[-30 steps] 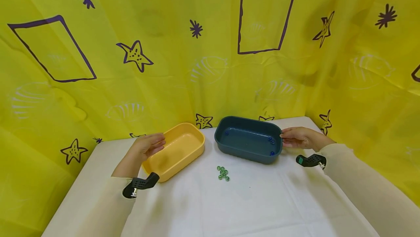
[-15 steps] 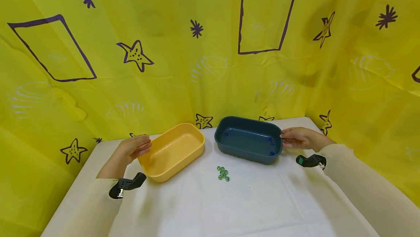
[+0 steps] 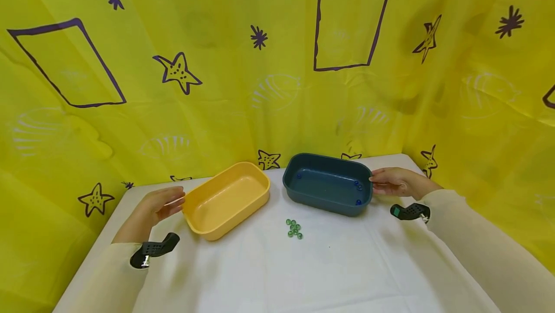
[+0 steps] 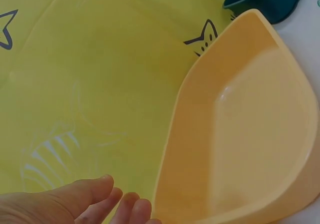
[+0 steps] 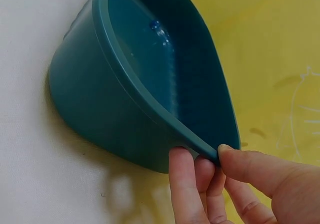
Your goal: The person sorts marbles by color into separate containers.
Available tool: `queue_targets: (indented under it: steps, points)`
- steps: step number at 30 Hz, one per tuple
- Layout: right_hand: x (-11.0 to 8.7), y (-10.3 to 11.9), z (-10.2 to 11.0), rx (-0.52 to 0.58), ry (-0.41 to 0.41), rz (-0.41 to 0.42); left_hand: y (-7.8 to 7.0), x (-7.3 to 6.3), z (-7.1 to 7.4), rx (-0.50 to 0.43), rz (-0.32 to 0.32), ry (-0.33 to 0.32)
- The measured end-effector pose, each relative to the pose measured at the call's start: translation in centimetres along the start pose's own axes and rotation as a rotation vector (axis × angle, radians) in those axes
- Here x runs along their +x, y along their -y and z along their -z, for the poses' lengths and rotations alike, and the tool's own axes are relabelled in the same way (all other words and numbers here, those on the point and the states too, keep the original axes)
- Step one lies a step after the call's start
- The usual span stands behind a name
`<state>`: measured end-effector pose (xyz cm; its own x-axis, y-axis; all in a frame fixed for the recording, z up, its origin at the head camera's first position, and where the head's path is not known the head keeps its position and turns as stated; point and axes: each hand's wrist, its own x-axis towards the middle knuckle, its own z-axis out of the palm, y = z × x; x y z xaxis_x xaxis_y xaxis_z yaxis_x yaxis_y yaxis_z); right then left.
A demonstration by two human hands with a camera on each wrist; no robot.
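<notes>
Head: two hands point(image 3: 157, 205) point(image 3: 396, 183), two trays point(image 3: 227, 202) point(image 3: 322, 187).

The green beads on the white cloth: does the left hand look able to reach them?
Probably yes: the left hand seems to hold nothing, and the green beads lie uncovered, though it would likely pass around the yellow tray.

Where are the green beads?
Head view, lower middle: green beads on the white cloth, just in front of the teal tray, right of the yellow tray.

Stretches left arm point(image 3: 106, 281) and right arm point(image 3: 485, 250) forward; holds left hand point(image 3: 151, 208) with fingers point(image 4: 140, 212) loosely extended ahead of the wrist point(image 3: 130, 231), pinches with right hand point(image 3: 398, 182), thumb point(image 5: 250, 165) opposite fingers
</notes>
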<state>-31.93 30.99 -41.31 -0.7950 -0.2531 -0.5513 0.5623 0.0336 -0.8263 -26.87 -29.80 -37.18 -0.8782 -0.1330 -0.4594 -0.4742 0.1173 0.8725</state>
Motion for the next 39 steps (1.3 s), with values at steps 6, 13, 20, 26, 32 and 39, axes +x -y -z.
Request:
queue_targets:
  steps: [6, 13, 20, 26, 32, 39]
  points:
    - [-0.3, 0.2, 0.0, 0.013, -0.005, -0.006, 0.6, 0.0, 0.6, 0.049, 0.01, -0.039]
    - [-0.3, 0.1, 0.0, 0.007, -0.003, -0.003, 1.5, 0.5, 0.7, 0.08, 0.017, -0.041]
    - [-0.1, -0.1, 0.0, 0.006, 0.01, 0.005, 2.6, 1.1, 0.6, 0.066, 0.041, -0.051]
    - [-0.2, -0.1, -0.1, 0.038, 0.004, 0.004, 3.1, 1.2, 0.5, -0.022, 0.039, -0.03]
    - [-0.2, -0.1, -0.2, 0.05, 0.005, 0.005, 3.6, 1.4, 0.3, -0.082, 0.056, -0.03]
    - [-0.1, -0.2, -0.2, 0.026, 0.013, 0.023, 3.8, 1.5, 0.2, -0.152, 0.069, -0.02]
